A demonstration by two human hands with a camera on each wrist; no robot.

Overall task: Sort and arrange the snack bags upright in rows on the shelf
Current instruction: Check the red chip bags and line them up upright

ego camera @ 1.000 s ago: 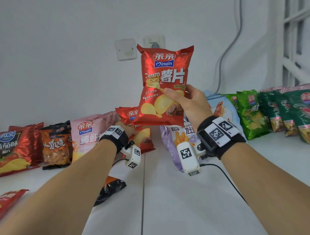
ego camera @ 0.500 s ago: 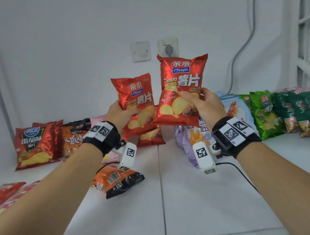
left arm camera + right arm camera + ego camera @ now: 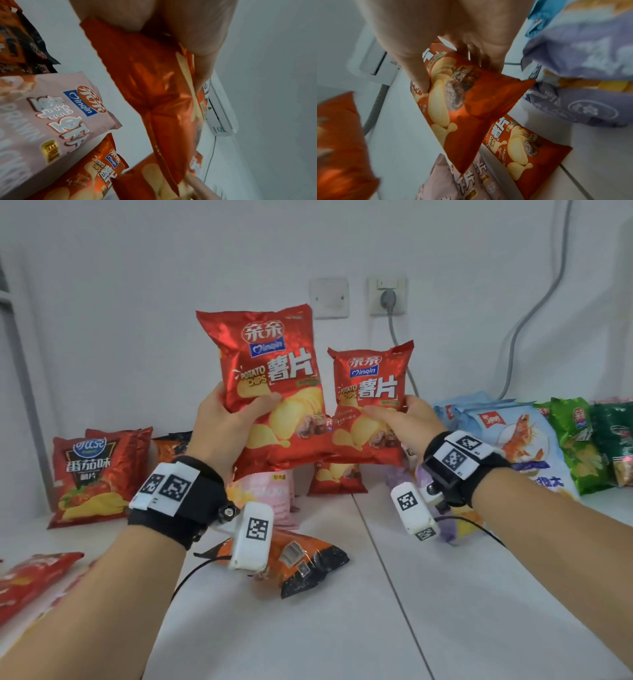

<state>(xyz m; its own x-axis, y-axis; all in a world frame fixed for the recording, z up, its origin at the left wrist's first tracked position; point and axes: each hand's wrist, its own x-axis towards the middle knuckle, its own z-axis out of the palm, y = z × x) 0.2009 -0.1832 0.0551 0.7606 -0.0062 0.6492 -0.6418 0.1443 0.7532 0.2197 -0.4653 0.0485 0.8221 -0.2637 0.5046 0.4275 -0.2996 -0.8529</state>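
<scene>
I hold up two red Qinqin potato chip bags side by side in front of the wall. My left hand (image 3: 236, 419) grips the nearer bag (image 3: 267, 378) at its lower left, thumb across the front; the left wrist view shows its back (image 3: 154, 81). My right hand (image 3: 400, 419) pinches the second bag (image 3: 371, 392) at its lower right, thumb on the front (image 3: 462, 101). A third matching red bag (image 3: 337, 477) stands on the white shelf (image 3: 411, 611) behind and below them (image 3: 522, 142).
Red tomato-chip bags (image 3: 92, 474) lean on the wall at left. An orange-and-black bag (image 3: 301, 559) lies flat under my left wrist, a pink bag (image 3: 270, 494) behind it. Purple (image 3: 445, 525), blue prawn (image 3: 513, 440) and green bags (image 3: 582, 440) stand right. A plugged socket (image 3: 387, 296) is above.
My left hand picked a red bag off the shelf and raised it beside the one in my right hand. The right hand's bag came lower, and the view swung left.
</scene>
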